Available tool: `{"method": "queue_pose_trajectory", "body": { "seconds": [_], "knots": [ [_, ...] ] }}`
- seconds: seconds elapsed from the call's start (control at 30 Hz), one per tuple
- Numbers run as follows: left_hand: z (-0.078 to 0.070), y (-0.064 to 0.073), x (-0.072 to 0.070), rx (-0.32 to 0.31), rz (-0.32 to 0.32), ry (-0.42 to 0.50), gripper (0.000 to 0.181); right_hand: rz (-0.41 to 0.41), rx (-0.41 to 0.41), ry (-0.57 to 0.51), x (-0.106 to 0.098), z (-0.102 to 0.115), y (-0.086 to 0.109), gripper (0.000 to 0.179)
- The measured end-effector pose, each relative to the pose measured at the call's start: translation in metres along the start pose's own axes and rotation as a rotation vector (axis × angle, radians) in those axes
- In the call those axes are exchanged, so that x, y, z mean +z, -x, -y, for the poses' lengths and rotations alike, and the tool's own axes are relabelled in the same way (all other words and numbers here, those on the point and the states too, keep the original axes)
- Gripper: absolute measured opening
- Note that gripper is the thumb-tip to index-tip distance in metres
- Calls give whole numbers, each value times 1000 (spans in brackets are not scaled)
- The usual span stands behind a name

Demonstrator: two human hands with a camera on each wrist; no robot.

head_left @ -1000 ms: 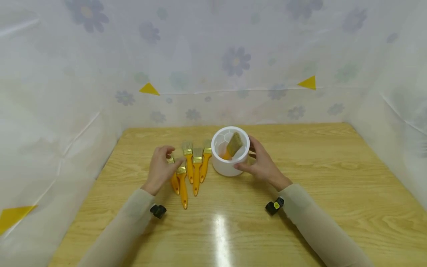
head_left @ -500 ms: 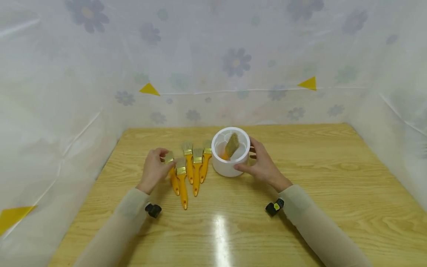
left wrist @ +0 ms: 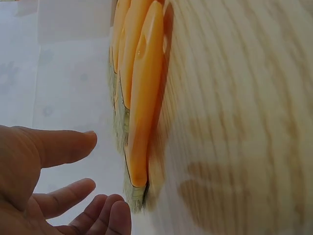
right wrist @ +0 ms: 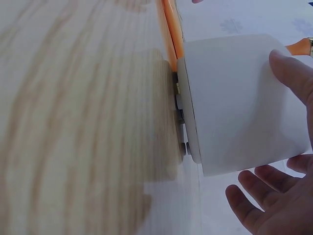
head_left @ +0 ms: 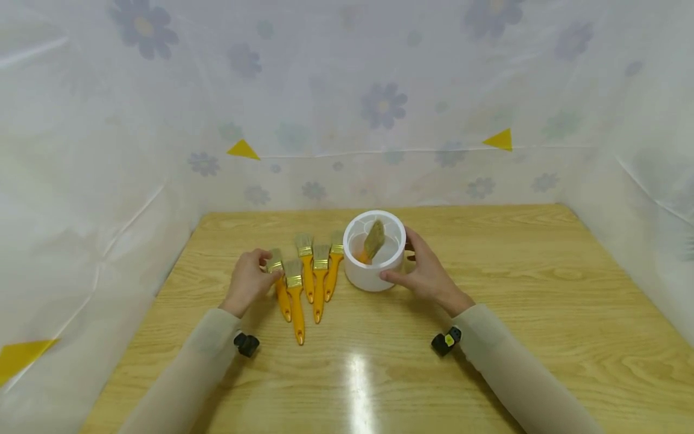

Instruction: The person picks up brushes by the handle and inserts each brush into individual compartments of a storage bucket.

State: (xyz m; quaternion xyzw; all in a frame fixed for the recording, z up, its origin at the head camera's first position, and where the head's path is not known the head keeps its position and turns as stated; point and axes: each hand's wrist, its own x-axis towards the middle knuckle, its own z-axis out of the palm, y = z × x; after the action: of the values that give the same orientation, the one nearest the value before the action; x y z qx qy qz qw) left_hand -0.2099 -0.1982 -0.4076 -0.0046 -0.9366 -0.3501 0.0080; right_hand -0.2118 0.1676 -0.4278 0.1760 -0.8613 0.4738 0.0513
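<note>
Several flat paintbrushes with yellow-orange handles lie bristles-away on the table. At the leftmost paintbrush (head_left: 282, 298), my left hand (head_left: 246, 281) has thumb and fingers spread near the metal band; the left wrist view shows a gap between the fingers and the nearest orange handle (left wrist: 146, 93). My right hand (head_left: 431, 278) holds a white round pot (head_left: 368, 281) at its right side, thumb on the near wall and fingers behind. One paintbrush (head_left: 374, 238) leans inside the pot, bristles up, its handle mostly hidden. Small feet show beneath the pot (right wrist: 234, 103) in the right wrist view.
The wooden table (head_left: 488, 361) meets a white flowered sheet (head_left: 336, 90) at the back and sides. Another paintbrush (head_left: 332, 277) lies close against the pot's left side. Yellow triangles (head_left: 244, 149) mark the sheet.
My left hand has shifted left, from over the two left paintbrushes to beside the leftmost one. Inside the pot the brush has turned slightly; my right hand keeps its place.
</note>
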Motion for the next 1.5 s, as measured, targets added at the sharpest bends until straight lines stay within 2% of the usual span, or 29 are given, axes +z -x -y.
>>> {"method": "queue_pose_trajectory", "body": {
  "seconds": [0.43,0.7,0.9,1.0,1.23,1.5],
  "knots": [
    [8,-6,4,-22,82,-37,51,0,5,-33,2,-1,1,102],
    [12,-7,5,33,93,-75,49,7,26,-51,4,2,1,101],
    [12,-8,5,86,100,-91,44,10,33,-62,-1,24,6,98],
    [12,-9,5,88,108,-103,43,18,26,-64,-5,38,9,95],
    [14,-8,2,92,114,-95,43,1,-2,-33,5,0,0,100],
    [18,-8,-6,68,118,-97,45,-10,-10,10,6,3,-3,102]
  ]
}}
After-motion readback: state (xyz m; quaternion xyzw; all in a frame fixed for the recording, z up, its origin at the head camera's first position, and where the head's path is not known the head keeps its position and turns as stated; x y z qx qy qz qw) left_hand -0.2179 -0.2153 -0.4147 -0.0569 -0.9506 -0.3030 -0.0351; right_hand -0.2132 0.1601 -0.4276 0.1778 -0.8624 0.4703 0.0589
